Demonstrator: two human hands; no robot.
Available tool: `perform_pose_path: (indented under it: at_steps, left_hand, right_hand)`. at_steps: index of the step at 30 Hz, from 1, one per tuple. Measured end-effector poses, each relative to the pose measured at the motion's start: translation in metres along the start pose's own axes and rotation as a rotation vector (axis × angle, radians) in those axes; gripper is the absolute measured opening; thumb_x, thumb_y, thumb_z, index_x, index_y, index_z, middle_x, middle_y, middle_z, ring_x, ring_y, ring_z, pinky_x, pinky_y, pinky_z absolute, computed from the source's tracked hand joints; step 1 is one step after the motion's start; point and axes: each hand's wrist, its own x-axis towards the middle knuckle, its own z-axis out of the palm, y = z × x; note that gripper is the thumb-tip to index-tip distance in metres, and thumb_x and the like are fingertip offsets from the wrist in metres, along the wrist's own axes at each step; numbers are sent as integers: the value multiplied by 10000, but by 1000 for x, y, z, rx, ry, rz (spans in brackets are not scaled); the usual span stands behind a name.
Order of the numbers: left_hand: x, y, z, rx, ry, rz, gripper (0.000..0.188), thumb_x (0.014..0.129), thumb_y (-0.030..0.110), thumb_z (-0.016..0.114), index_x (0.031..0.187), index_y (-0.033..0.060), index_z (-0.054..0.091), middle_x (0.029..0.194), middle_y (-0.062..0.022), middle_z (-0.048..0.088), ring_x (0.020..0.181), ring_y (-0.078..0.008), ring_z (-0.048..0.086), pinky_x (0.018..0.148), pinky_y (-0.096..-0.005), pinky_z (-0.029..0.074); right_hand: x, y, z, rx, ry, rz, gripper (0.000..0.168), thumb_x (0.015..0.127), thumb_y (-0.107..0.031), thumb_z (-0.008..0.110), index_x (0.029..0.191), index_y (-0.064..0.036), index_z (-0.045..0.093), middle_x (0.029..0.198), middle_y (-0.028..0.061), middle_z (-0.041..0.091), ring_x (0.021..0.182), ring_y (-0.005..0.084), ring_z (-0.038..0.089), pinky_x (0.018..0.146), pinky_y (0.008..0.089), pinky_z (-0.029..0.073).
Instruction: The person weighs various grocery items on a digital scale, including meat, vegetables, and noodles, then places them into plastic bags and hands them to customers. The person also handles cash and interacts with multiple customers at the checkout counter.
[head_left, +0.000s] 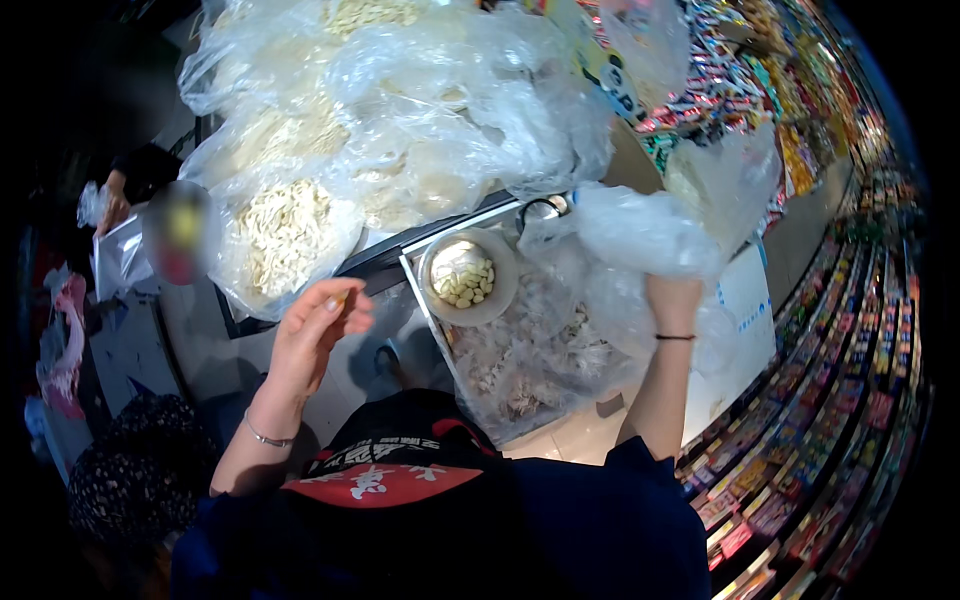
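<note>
My left hand is raised near the bag of pale flat noodles, its fingers curled. A small yellowish spot shows at the thumb tip; whether it is something pinched is unclear. My right wrist, with a dark band, runs up into a crumpled clear plastic bag, which covers my right hand. Between my hands, a translucent bowl holds several peeled garlic cloves. Around and below it, clear plastic bags with pale, shredded-looking contents fill the white-edged case.
Large plastic bags of noodles cover the counter ahead. Beyond my right arm are colourful packaged goods and long shelves. At the left, another person's hand is near a silvery bag; someone in speckled dark clothing is close by.
</note>
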Motion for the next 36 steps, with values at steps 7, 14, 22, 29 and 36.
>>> perform_pose_path:
  at_steps: [7,14,22,29,36]
  left_hand:
    - [-114,-67,-67,-64,487,-102,252,990,169,474,1139,-5,579,974,-107,652,878,-152,630,798,-275,520]
    - [-176,-141,-111,-131,586,-133,284,981,262,515,1141,42,597,966,-14,642,858,-75,601,755,-225,495]
    - [-230,-179,-256,-269,770,-69,282,949,307,552,1100,79,623,909,-6,643,789,-83,618,671,-236,486]
    - [-303,-188,-433,-234,1068,165,224,942,202,569,1044,10,620,899,-61,648,793,-112,621,707,-251,511]
    - [-374,-113,-512,-347,1135,466,234,956,165,548,1074,-33,590,946,-77,632,841,-115,606,764,-261,509]
  right_hand:
    - [-7,10,182,41,-314,-627,358,918,-228,465,1140,3,627,1081,121,676,1021,267,634,1010,436,421]
    - [-15,-206,247,320,-316,-833,359,923,-233,471,1132,10,632,1043,105,688,968,248,654,982,422,436]
    - [-157,-511,222,620,-776,-1075,344,910,-242,512,1105,8,645,994,96,698,914,243,665,927,397,462]
    - [-255,-664,210,536,-1154,-1063,333,898,-249,547,1082,7,657,951,88,707,866,239,675,880,376,484]
    - [-276,-765,215,380,-1352,-1038,324,886,-256,583,1058,5,669,907,79,717,818,234,686,833,354,507]
